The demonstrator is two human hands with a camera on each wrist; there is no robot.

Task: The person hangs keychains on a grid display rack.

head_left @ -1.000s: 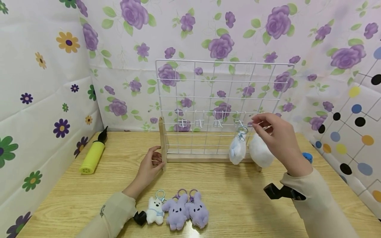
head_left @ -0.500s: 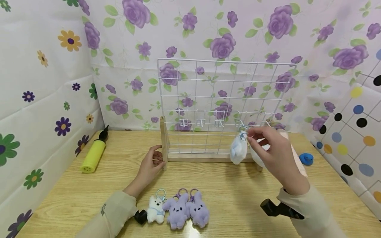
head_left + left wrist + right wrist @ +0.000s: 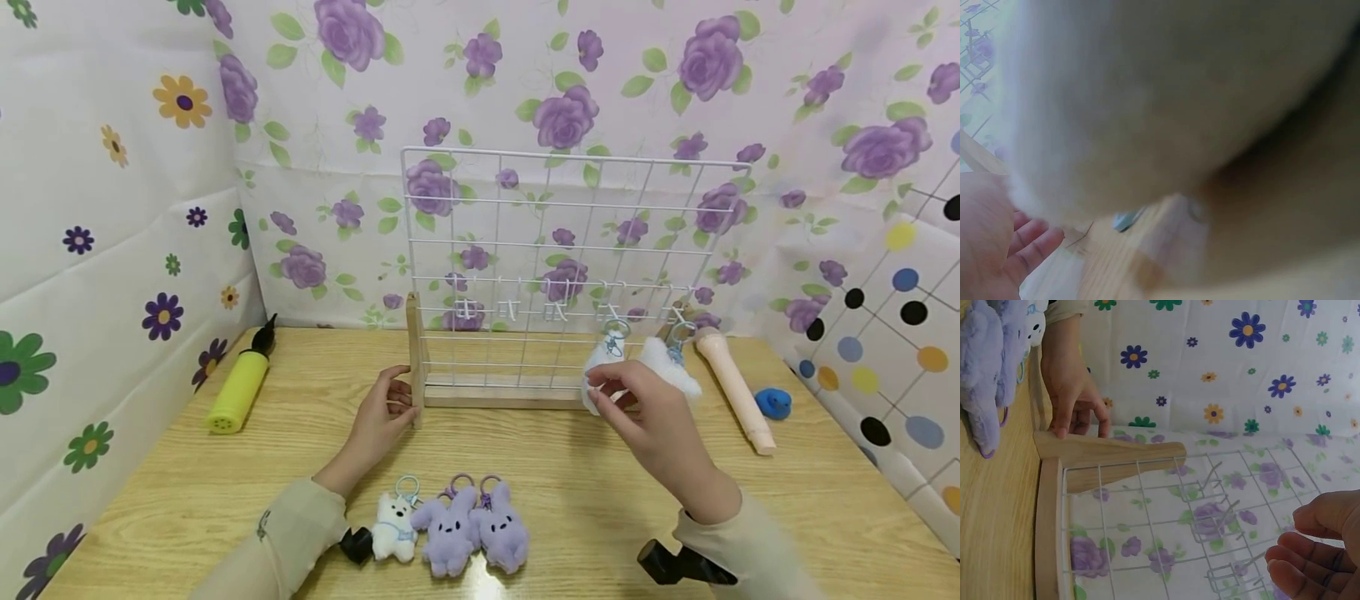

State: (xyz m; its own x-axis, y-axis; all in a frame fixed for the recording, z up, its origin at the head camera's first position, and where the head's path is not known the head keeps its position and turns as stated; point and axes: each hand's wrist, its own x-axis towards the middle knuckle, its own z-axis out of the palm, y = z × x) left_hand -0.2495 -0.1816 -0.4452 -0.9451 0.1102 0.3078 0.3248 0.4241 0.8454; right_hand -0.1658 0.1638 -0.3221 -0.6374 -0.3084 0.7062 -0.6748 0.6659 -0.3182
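Observation:
In the head view my left hand (image 3: 386,404) rests against the left wooden post (image 3: 415,358) of a white wire grid rack (image 3: 525,200). The right wrist view shows its fingertips touching that post. My right hand (image 3: 651,417) is in front of a white plush keychain (image 3: 606,348), partly covering it. Its thumb and fingers stand apart with nothing between them in the right wrist view. Another white plush keychain (image 3: 670,367) hangs tilted from a hook at the rack's right end. A blurred, pale furry shape (image 3: 1135,94) fills most of the left wrist view.
A white bear keychain (image 3: 393,529) and two purple rabbit keychains (image 3: 448,533) lie at the table's front. Several bare hooks (image 3: 510,310) stick out from the grid. A yellow pump (image 3: 240,387) lies left; a pale pink tube (image 3: 735,392) and blue toy (image 3: 774,403) lie right.
My right hand has let go near the right-end hook and moved left and down to the neighbouring plush. The right plush now hangs in view, tilted. My left hand has stayed at the post.

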